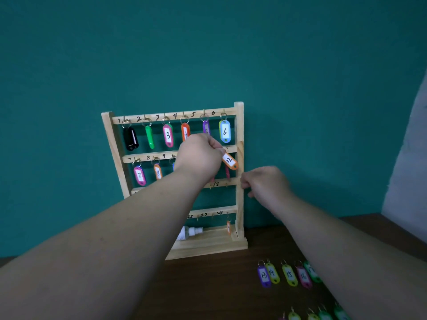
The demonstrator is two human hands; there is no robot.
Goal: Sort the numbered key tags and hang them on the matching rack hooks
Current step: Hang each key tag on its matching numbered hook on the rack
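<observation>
We pinch tag 12 [229, 160] in left hand [201, 155], right hand [263, 183] curled on rack post [239, 155]; ring may miss hidden hook, drop.

The dark brown wooden counter [208, 285] carried a wooden key rack [208, 247], whose flat base stood at the back edge. Nearer the front and to the right of the rack, five key tags lay flat in a close row, rings pointing toward the back: purple tag 13 [263, 276], yellow-green tag 14 [272, 273], yellow tag 15 [289, 275], pink tag 16 [303, 276] and green tag 17 [312, 271], partly hidden. More yellow and green tags [294, 316] lay closer to the front edge, numbers unreadable.
</observation>
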